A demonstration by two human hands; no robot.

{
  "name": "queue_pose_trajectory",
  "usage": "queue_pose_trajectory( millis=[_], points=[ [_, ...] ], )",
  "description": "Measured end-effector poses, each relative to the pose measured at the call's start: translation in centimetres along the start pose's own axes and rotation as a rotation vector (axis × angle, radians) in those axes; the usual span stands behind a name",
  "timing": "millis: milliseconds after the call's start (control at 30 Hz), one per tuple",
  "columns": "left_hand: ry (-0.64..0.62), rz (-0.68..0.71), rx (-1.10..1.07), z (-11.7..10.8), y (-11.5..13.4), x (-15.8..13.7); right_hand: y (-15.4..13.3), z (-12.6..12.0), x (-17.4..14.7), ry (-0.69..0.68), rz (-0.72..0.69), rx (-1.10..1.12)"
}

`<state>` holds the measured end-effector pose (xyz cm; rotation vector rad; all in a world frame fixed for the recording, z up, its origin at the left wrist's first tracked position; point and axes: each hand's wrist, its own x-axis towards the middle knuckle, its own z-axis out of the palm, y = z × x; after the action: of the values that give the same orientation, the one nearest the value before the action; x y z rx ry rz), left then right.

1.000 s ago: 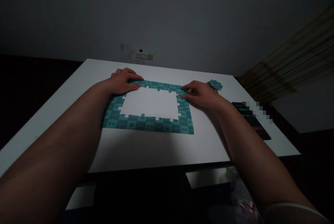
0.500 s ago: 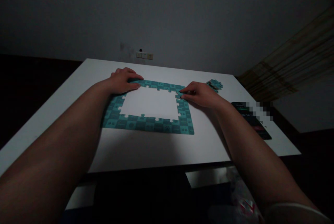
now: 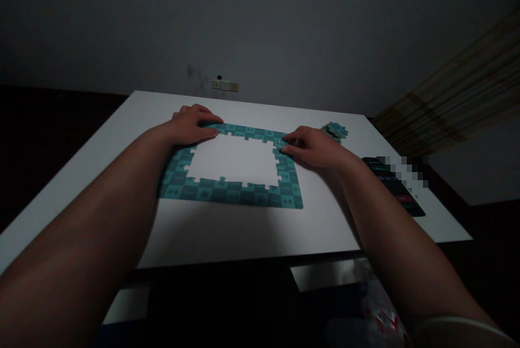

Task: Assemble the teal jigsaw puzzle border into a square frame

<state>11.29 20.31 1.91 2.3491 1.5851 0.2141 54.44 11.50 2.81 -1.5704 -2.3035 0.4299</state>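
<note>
On the white table lies a rectangular border of joined teal jigsaw pieces (image 3: 219, 195), checkered light and dark, with the bare tabletop showing inside it. My left hand (image 3: 190, 123) rests over its far left corner, thumb and forefinger stretched apart on the pieces. That corner is hidden under the hand. At the upper right side, my right hand (image 3: 311, 146) has its thumb and forefinger on a teal puzzle piece (image 3: 278, 144) that sits in line with the border. Its other fingers are curled and partly hidden.
Beyond my right hand is a small heap of loose puzzle pieces (image 3: 335, 131). A dark printed sheet or box (image 3: 392, 185), partly pixelated, lies near the right edge of the white table (image 3: 244, 234). The wall with sockets (image 3: 225, 86) stands behind; a curtain (image 3: 430, 104) hangs at right.
The puzzle piece at my right fingertips, slightly out of line before, now lies flush in the border's right side. My right fingers shifted slightly; my left hand stayed put.
</note>
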Motion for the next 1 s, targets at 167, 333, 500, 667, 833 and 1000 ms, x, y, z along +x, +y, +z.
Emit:
queue_pose_trajectory(
  millis=[167, 333, 500, 667, 833, 1000],
  points=[
    [0.006, 0.009, -0.008, 0.2, -0.3, 0.3, 0.3, -0.1, -0.2, -0.013, -0.022, 0.025],
    [0.004, 0.022, 0.015, 0.4, -0.5, 0.4, 0.3, -0.2, -0.2, -0.007, 0.03, 0.034],
    [0.024, 0.031, -0.003, 0.6, -0.8, 0.5, 0.3, -0.2, 0.0, -0.028, 0.072, 0.057],
    [0.049, 0.037, -0.027, 0.9, -1.1, 0.8, 0.3, -0.2, 0.0, -0.005, 0.039, 0.051],
    [0.054, 0.037, -0.039, 1.2, -1.3, 0.9, 0.0, -0.3, 0.1, -0.017, 0.012, 0.011],
    [0.07, 0.019, -0.063, 1.4, -1.4, 1.0, 0.1, -0.1, 0.2, -0.045, 0.009, -0.033]
  ],
)
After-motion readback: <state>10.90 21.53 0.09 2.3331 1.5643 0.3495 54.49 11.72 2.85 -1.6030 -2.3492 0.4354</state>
